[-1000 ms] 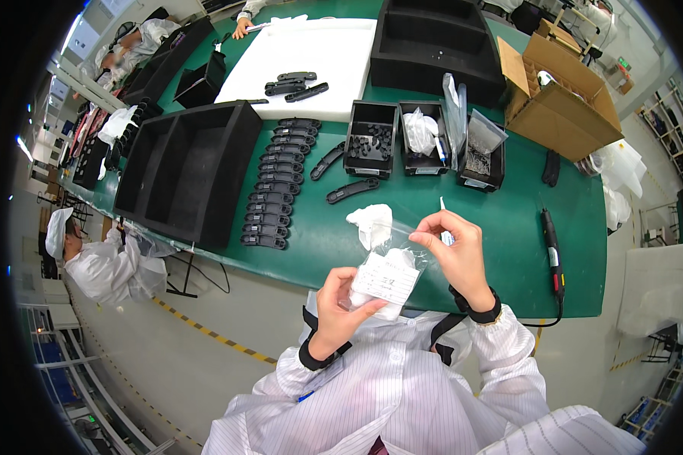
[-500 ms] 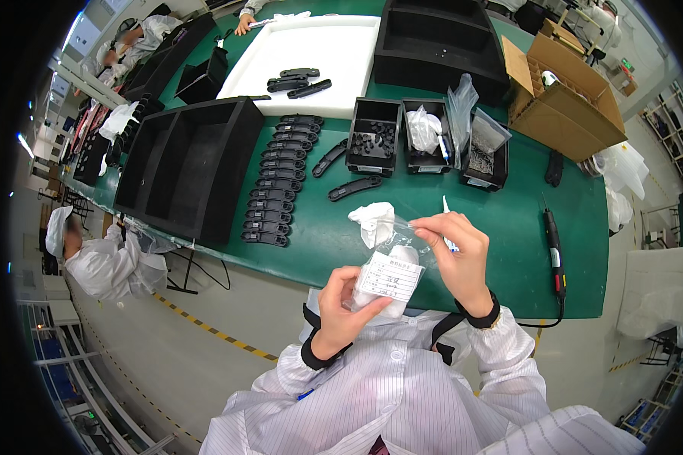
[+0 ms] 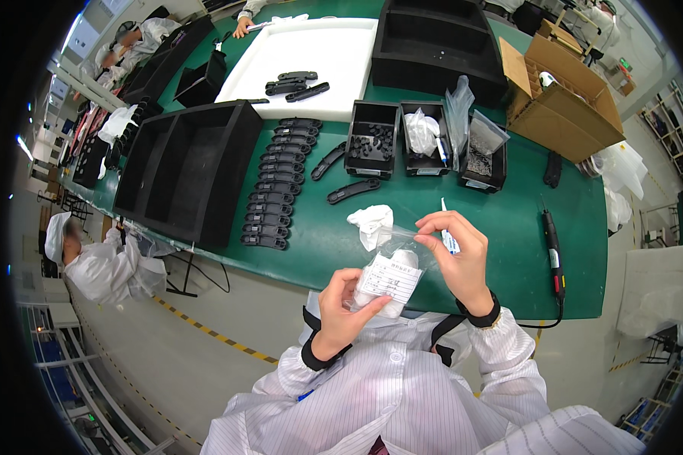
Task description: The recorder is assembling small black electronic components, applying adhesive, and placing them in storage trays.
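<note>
Just over the near edge of the green table, my left hand [image 3: 347,312] is closed on a clear plastic bag [image 3: 391,280]. Something white lies inside the bag, with a white label showing on its front. The fingertips of my right hand [image 3: 459,254] pinch the bag's top corner. Behind the bag a crumpled white cloth [image 3: 371,226] rests on the table. A small white tube with blue marks [image 3: 449,239] is partly hidden behind my right hand. Farther back lie two loose curved black parts, one of them a curved black bar [image 3: 354,191].
A row of several black parts [image 3: 279,186] lies left of centre, beside a black divided tray [image 3: 186,174]. Small black bins, one a bin of black pieces [image 3: 372,163], stand behind. A corded screwdriver [image 3: 553,254] lies right, below a cardboard box [image 3: 565,114]. A white tray [image 3: 303,53] sits farther back.
The label on the bag has tilted and creased a little. Both hands keep their hold, the right still at the bag's top corner.
</note>
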`<state>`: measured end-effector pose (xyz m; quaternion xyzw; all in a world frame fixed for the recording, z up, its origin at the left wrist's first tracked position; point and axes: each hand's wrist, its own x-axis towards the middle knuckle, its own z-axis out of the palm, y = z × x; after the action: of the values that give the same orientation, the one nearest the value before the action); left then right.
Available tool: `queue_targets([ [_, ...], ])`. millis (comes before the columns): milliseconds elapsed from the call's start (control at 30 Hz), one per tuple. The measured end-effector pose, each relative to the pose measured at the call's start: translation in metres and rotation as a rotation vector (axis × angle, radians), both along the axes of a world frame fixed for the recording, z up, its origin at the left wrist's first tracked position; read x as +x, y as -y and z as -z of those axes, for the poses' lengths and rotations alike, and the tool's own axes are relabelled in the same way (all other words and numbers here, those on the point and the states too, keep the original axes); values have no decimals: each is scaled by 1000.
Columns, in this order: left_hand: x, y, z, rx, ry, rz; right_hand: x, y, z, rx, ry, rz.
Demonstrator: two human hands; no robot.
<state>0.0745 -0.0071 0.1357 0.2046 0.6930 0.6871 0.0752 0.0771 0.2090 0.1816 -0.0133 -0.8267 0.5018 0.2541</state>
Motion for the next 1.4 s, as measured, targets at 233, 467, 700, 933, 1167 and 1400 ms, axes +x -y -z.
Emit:
queue_targets([
  [233,0,0,3,-28,4,-2,-1,-4,6,136,-8,-35],
  [467,-1,-1,3,18,67,4,0,-1,2,150,-98,-10],
  [700,-5,-1,6,27,143,-7,2,-7,3,58,-17,-240],
  [933,-24,22,20,-41,162,197,5,-25,11,48,339,-358],
  [1167,-29,13,20,-87,249,258,8,-13,32,17,373,-522],
  [1400,-41,20,39,59,364,182,5,-26,28,-167,263,-213],
])
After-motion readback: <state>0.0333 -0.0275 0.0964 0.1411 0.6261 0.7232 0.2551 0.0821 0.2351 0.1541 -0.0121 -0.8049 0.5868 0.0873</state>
